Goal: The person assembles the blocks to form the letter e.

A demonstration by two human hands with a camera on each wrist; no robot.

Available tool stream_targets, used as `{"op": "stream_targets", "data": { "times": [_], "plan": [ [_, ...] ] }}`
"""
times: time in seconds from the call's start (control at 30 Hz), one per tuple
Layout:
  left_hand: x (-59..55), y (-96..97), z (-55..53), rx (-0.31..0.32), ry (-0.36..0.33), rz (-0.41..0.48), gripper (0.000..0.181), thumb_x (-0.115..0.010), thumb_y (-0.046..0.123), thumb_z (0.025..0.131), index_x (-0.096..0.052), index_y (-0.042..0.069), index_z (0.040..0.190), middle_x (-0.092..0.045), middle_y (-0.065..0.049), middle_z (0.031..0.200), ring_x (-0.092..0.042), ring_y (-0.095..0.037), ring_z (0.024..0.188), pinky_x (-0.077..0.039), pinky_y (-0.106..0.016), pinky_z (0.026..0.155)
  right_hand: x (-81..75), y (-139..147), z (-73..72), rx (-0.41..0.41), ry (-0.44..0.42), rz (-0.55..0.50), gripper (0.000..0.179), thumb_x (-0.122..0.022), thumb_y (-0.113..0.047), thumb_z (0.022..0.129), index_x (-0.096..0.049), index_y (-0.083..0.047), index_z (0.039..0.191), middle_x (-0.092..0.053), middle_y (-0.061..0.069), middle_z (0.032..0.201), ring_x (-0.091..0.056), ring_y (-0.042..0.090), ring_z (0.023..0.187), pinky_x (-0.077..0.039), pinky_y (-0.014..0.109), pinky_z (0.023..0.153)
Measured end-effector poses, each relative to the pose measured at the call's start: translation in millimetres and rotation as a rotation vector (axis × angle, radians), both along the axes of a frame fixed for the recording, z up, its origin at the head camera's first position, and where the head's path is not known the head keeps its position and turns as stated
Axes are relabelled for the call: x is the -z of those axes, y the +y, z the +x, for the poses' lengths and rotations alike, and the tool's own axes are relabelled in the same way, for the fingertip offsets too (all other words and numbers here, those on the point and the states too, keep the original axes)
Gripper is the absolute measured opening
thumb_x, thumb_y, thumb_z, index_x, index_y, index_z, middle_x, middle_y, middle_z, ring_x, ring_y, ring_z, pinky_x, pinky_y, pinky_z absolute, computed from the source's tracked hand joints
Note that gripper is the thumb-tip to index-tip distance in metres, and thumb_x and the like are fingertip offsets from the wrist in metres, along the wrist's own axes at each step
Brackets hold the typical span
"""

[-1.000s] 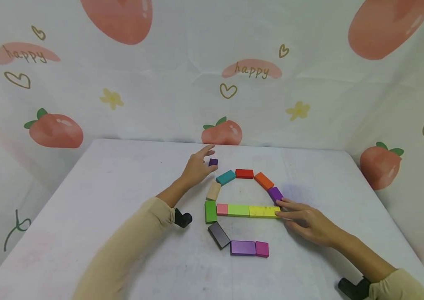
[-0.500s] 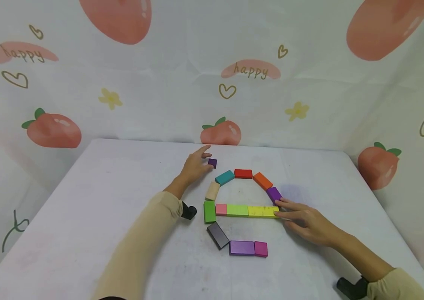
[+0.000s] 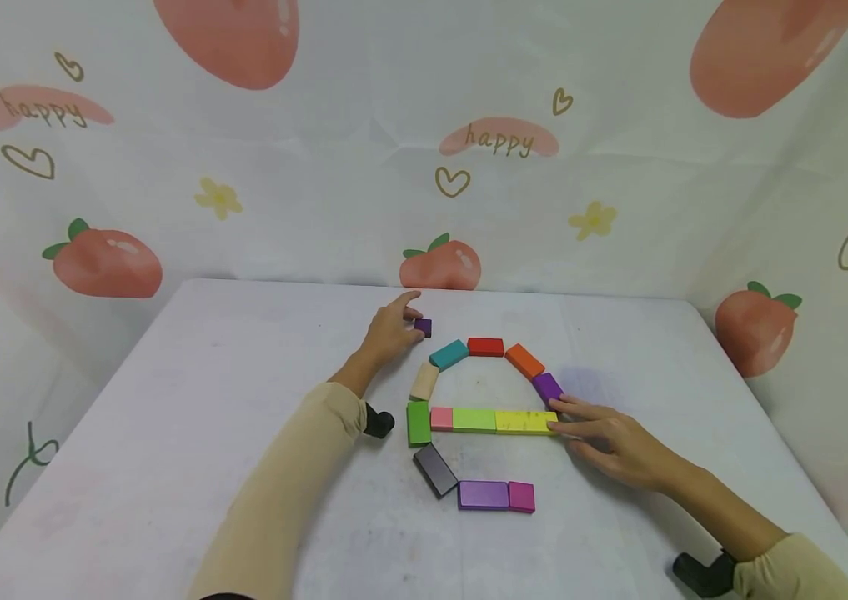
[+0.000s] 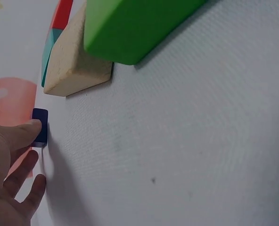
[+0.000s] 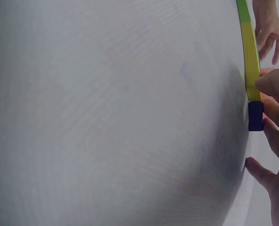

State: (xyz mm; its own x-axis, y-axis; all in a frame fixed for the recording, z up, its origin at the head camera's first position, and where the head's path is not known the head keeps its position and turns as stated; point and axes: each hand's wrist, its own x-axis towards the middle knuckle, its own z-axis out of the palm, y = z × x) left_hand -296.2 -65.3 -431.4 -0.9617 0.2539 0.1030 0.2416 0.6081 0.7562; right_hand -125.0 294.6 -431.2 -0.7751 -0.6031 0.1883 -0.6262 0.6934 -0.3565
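Note:
On the far side of the table my left hand (image 3: 388, 330) is at a small dark purple block (image 3: 424, 327). In the left wrist view its thumb (image 4: 28, 133) lies on that block, and the fingers curl around behind it. My right hand (image 3: 622, 446) rests with fairly straight fingers at the right end of a row of blocks. Its fingertips touch the yellow block (image 3: 524, 422) and the purple block (image 3: 548, 388). Behind the right fingers in the right wrist view, a dark block (image 5: 255, 116) sits against the end of the yellow one.
An arch of blocks includes beige (image 3: 425, 382), teal (image 3: 449, 355), red (image 3: 486, 347) and orange (image 3: 524, 361) ones. Green (image 3: 418, 423), pink (image 3: 442, 419) and light green (image 3: 474, 420) blocks adjoin the yellow. Dark grey (image 3: 435, 471), violet (image 3: 483, 496) and magenta (image 3: 521, 497) blocks lie nearer.
My left forearm has swung to the right, and the left thumb has shifted slightly left along the small dark purple block. My right hand and the arranged blocks stay as they were.

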Motion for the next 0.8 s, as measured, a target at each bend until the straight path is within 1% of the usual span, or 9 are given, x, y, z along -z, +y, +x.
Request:
{"op": "stream_targets", "data": {
  "times": [0.13, 0.23, 0.43, 0.53, 0.67, 0.8],
  "plan": [
    [-0.8, -0.1, 3.6, -0.006, 0.025, 0.024, 0.067, -0.073, 0.001, 0.087, -0.044, 0.006, 0.147, -0.07, -0.015, 0.119, -0.059, -0.031, 0.12, -0.04, -0.047, 0.109, 0.1, -1, 0.0, -0.003, 0.0, 0.005, 0.039, -0.074, -0.006, 0.086, -0.073, -0.017, 0.123, -0.056, 0.007, 0.143, -0.049, 0.035, 0.133, -0.048, 0.055, 0.095],
    [-3.0, 3.1, 9.1, 0.013, 0.04, 0.054, 0.065, -0.074, 0.004, 0.087, -0.046, 0.006, 0.146, -0.07, -0.014, 0.117, -0.061, -0.03, 0.116, -0.044, -0.046, 0.105, -0.5, -1, -0.1, -0.003, 0.0, 0.0, 0.039, -0.074, -0.005, 0.085, -0.073, -0.017, 0.122, -0.056, 0.007, 0.143, -0.05, 0.035, 0.133, -0.048, 0.054, 0.095],
    [-10.5, 19.4, 25.2, 0.115, 0.099, 0.083, 0.064, -0.077, 0.01, 0.087, -0.048, 0.007, 0.144, -0.071, -0.009, 0.113, -0.064, -0.023, 0.109, -0.051, -0.041, 0.098, -1.3, 0, 0.0, -0.009, -0.005, -0.015, 0.038, -0.074, -0.005, 0.086, -0.074, -0.016, 0.122, -0.057, 0.008, 0.143, -0.05, 0.037, 0.131, -0.048, 0.055, 0.094],
    [-14.8, 28.4, 35.0, 0.17, 0.133, 0.107, 0.063, -0.078, 0.01, 0.086, -0.05, 0.007, 0.142, -0.072, -0.008, 0.111, -0.065, -0.021, 0.107, -0.052, -0.041, 0.094, -0.6, -1, -0.4, -0.013, -0.004, -0.019, 0.037, -0.073, -0.006, 0.087, -0.073, -0.016, 0.122, -0.057, 0.007, 0.142, -0.051, 0.037, 0.131, -0.048, 0.055, 0.093],
    [-20.3, 39.9, 50.3, 0.254, 0.158, 0.138, 0.061, -0.079, 0.009, 0.085, -0.051, 0.007, 0.14, -0.072, -0.008, 0.109, -0.065, -0.021, 0.104, -0.052, -0.042, 0.094, 0.3, -1, -0.8, -0.015, -0.006, -0.023, 0.037, -0.073, -0.006, 0.087, -0.073, -0.016, 0.122, -0.057, 0.007, 0.142, -0.051, 0.037, 0.131, -0.048, 0.055, 0.093],
    [-22.9, 52.4, 66.9, 0.322, 0.168, 0.136, 0.06, -0.079, 0.011, 0.085, -0.052, 0.008, 0.139, -0.072, -0.006, 0.107, -0.065, -0.019, 0.101, -0.053, -0.04, 0.094, 0.0, 0, -1.0, -0.013, -0.009, -0.014, 0.037, -0.073, -0.007, 0.087, -0.073, -0.016, 0.122, -0.057, 0.008, 0.142, -0.05, 0.037, 0.131, -0.048, 0.055, 0.094]
  ]
}}
